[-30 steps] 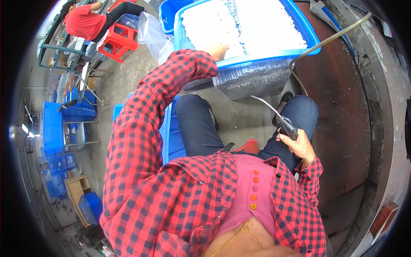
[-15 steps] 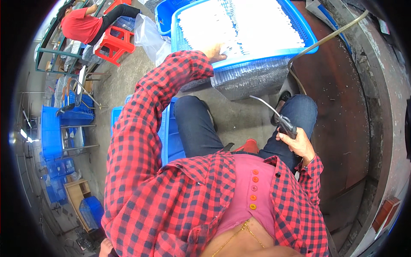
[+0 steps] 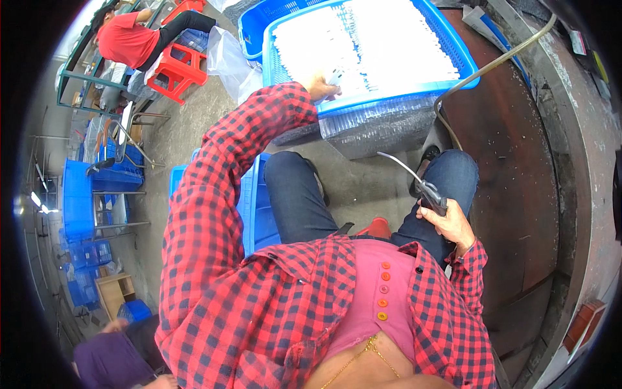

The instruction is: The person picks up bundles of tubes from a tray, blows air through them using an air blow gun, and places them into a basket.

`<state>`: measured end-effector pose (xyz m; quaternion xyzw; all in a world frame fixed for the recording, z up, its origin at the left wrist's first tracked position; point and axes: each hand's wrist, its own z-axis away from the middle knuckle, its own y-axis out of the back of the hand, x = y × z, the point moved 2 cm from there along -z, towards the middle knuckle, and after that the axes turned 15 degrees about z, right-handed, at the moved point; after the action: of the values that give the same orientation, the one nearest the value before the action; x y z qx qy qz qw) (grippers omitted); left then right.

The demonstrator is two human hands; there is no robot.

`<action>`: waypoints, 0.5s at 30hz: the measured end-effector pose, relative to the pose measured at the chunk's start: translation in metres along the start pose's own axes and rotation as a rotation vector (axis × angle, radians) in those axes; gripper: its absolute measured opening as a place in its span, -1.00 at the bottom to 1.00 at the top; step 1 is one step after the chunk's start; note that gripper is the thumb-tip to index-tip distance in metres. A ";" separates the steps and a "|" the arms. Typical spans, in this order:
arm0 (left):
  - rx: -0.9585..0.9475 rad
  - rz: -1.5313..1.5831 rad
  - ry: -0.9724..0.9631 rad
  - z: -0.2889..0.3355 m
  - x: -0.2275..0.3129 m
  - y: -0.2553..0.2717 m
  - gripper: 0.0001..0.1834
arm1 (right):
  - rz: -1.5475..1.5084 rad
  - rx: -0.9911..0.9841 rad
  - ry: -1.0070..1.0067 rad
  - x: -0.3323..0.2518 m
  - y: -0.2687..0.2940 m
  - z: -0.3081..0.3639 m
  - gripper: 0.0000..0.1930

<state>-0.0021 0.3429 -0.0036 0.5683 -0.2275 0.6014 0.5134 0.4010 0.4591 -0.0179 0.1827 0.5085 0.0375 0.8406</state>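
My left hand [image 3: 318,86] is at the near left rim of a blue basket [image 3: 395,91], pinching a small white piece [image 3: 335,78]. Rows of similar white pieces [image 3: 395,48] fill the basket; glare washes out their detail. Over my right thigh, my right hand [image 3: 455,225] is closed round a black air blow gun [image 3: 433,198]. Its thin, pale, curved nozzle points up and left, well apart from the basket. The basket rests on a stack of clear plastic trays [image 3: 382,126].
A beige hose [image 3: 495,67] loops past the basket's right side. Beside my left leg stands a blue crate [image 3: 249,207]. One person in red [image 3: 126,40] sits by a red stool [image 3: 176,72]; another in purple [image 3: 113,360] is close at lower left. A brown board [image 3: 512,168] lies right.
My left hand has drawn slightly back from the rows, and a white piece now shows in its fingers. A person in purple has come into view at lower left. My right hand stays nearly still.
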 end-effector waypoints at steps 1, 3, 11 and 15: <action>-0.024 0.080 -0.058 0.002 0.004 0.000 -0.83 | 0.003 0.001 0.005 0.004 0.001 0.000 -0.72; -0.004 0.139 -0.121 0.003 -0.003 0.001 -0.85 | 0.070 -0.069 -0.011 0.012 -0.001 -0.001 -0.65; 0.221 0.463 -0.415 0.018 0.009 0.013 -0.82 | 0.052 -0.076 -0.138 -0.009 0.000 0.003 -0.73; 0.326 0.602 -0.369 0.024 0.019 0.009 -0.87 | 0.057 -0.043 -0.078 -0.005 -0.001 0.003 -0.74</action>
<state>0.0041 0.3257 0.0222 0.6487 -0.3742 0.6413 0.1673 0.4013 0.4561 -0.0127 0.1804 0.4692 0.0651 0.8620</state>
